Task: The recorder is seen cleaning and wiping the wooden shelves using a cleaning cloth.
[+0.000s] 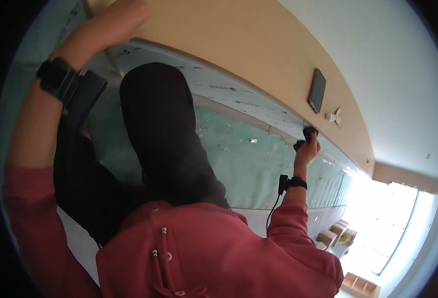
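Note:
A long, light wood-coloured board point(248, 48) crosses the upper view, with a narrow edge towards me. My left hand point(127, 18) is at its left end, over or against the surface; its fingers are curled or hidden, and whether they hold anything is unclear. At the board's near edge on the right, my right hand point(308, 151) grips a black handheld tool point(309, 134), whose exact kind cannot be made out. A dark smartphone point(317, 91) lies on the board, beside a small white item with a flared, fan-like part point(334, 116).
Below the board are printed protective sheeting point(233, 93) and a green floor covering point(237, 167) with a small pale scrap point(253, 140). My bent knee point(157, 97) is close to the board's edge. Cardboard boxes point(327, 237) stand near a bright window point(386, 219) at right.

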Action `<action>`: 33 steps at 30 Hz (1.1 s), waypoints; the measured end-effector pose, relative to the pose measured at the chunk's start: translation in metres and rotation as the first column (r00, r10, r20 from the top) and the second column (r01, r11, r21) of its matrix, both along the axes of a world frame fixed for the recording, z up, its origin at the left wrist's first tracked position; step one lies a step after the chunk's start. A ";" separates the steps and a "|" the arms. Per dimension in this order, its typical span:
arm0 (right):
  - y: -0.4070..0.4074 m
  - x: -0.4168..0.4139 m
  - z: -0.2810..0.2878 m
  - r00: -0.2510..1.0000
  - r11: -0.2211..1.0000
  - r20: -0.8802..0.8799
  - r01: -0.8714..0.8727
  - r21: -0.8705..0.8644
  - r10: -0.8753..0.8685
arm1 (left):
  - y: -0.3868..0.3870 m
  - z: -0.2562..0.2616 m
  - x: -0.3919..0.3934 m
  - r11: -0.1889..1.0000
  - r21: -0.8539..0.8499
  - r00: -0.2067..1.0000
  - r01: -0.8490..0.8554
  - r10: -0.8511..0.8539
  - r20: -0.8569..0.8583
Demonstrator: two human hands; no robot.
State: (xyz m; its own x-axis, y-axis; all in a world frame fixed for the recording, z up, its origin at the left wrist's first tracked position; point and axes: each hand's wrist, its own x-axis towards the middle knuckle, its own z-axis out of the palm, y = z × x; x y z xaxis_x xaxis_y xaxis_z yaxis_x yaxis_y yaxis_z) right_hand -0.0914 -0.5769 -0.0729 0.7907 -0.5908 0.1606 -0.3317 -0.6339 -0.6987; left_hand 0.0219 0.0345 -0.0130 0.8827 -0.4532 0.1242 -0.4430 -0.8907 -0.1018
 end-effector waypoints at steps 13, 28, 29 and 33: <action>-0.134 0.008 0.003 0.992 0.794 0.000 0.103 -0.599 -0.129 | -0.051 0.052 -0.018 0.986 0.113 0.980 -0.127 0.142 -0.140; -0.077 0.020 -0.011 0.995 0.762 -0.095 -0.028 -0.646 -0.044 | -0.046 0.053 -0.023 0.995 0.025 0.985 -0.101 0.103 -0.135; -0.062 0.019 -0.009 0.994 0.738 -0.108 -0.057 -0.673 -0.022 | -0.044 0.050 -0.024 0.993 0.030 0.983 -0.111 0.114 -0.141; -0.015 0.012 0.009 0.987 0.689 -0.156 -0.129 -0.714 0.023 | -0.041 0.048 -0.023 0.992 0.034 0.983 -0.118 0.121 -0.139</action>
State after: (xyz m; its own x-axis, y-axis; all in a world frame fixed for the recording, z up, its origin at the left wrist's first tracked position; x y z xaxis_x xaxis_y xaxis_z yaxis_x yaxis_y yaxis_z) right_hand -0.0791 -0.5920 -0.0636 0.8714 -0.2724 0.4079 -0.3097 -0.9505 0.0269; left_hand -0.0010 -0.0069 0.0346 0.9385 -0.3450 -0.0155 -0.3452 -0.9360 -0.0694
